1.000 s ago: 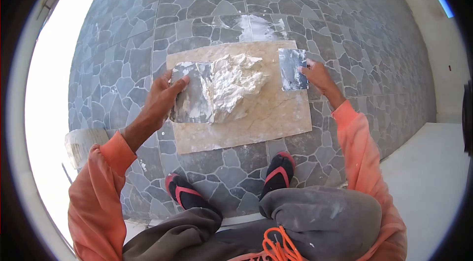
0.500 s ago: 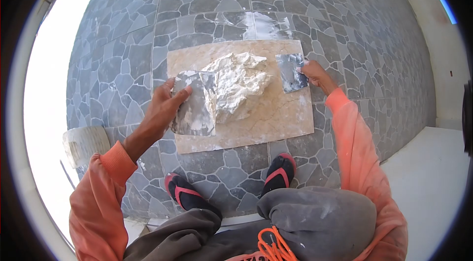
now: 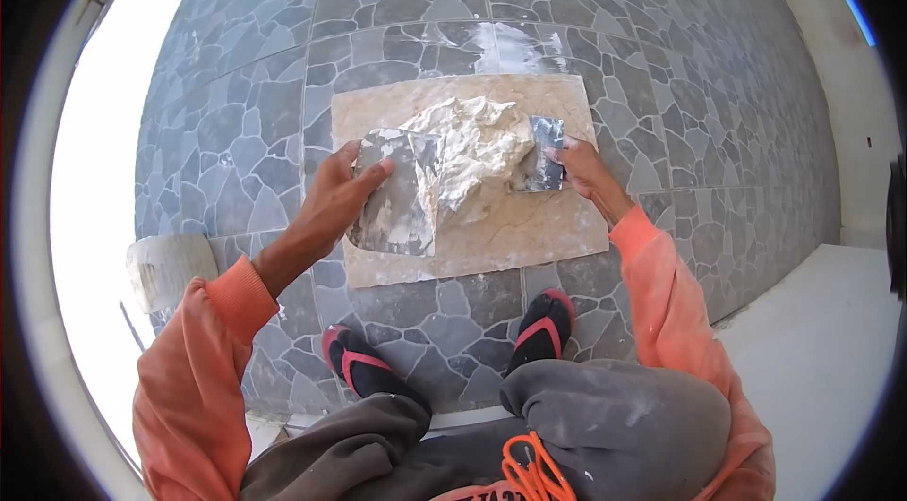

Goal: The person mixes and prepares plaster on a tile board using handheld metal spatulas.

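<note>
A mound of white putty (image 3: 477,156) lies on a beige board (image 3: 529,241) on the floor. My left hand (image 3: 342,189) is closed on a wide, putty-smeared scraper plate (image 3: 397,203), thumb on top, its right edge against the mound's left side. Pinched in my right hand (image 3: 588,170) is a smaller dark scraper (image 3: 545,156) with white smears; its blade stands at the mound's right side. Part of each tool's grip is hidden under the fingers.
Grey stone-pattern tiles (image 3: 236,132) surround the board. A white smear (image 3: 515,47) marks the tiles beyond it. My feet in sandals (image 3: 543,331) are at the near side. A whitish rounded object (image 3: 170,272) sits at the left, and a wall (image 3: 798,47) is at the right.
The right hand has moved left, bringing the small scraper from the board's right side up to the mound. The left hand and large scraper have shifted slightly right in view.
</note>
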Available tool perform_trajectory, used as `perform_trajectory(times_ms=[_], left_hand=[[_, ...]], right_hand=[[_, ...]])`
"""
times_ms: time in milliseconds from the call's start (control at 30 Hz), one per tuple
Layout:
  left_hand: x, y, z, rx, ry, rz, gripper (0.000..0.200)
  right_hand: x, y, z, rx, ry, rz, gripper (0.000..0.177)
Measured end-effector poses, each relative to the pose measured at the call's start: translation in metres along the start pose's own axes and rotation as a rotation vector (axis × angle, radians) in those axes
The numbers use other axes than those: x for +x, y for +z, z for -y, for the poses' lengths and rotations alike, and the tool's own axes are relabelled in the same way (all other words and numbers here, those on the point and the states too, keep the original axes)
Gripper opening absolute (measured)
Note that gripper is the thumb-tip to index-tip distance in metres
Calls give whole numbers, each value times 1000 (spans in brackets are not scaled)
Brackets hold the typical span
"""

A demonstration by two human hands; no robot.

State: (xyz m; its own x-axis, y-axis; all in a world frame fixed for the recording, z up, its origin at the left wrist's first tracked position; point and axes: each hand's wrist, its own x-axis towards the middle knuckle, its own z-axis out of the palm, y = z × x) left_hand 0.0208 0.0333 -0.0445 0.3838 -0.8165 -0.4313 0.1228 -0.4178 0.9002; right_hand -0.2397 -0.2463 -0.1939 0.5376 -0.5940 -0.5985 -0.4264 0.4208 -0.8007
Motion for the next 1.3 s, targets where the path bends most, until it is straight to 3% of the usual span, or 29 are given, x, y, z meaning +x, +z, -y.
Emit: perform_trajectory(times_ms=[167, 267, 500, 600, 700, 733, 800, 1000, 1133, 1233, 1300], left_hand=[[-1, -1, 3, 59, -14, -10, 61], [0, 3, 2, 71, -6, -4, 61], [2, 14, -9, 94, 11, 22, 61], [2, 12, -6, 95, 21, 6, 59], [2, 5, 1, 68, 28, 25, 61], [2, 3, 4, 54, 33, 41, 62], [0, 3, 3, 65, -2, 16, 65], [-3, 2, 0, 113, -18, -24, 72], [1, 1, 4, 154, 7, -33, 73], [0, 2, -1, 127, -7, -3, 74], [9, 5, 13, 201, 28, -56, 74]], right_hand=[[-32, 15, 27, -463, -285, -31, 24], [-49, 32, 40, -927, -402, -118, 24], [-76, 84, 18, -1410, -1006, -59, 12], [-80, 76, 32, -1440, -1011, 16, 17], [-73, 59, 71, -1354, -891, -83, 22], [-61, 50, 80, -1317, -1005, -167, 26], [-37, 37, 91, -1395, -980, -237, 24], [-17, 38, 39, -1907, -964, -46, 21], [-25, 19, 31, -1900, -1112, -49, 21], [-43, 11, 64, -1848, -1056, -84, 19], [-41, 16, 49, -1866, -1128, -62, 16]])
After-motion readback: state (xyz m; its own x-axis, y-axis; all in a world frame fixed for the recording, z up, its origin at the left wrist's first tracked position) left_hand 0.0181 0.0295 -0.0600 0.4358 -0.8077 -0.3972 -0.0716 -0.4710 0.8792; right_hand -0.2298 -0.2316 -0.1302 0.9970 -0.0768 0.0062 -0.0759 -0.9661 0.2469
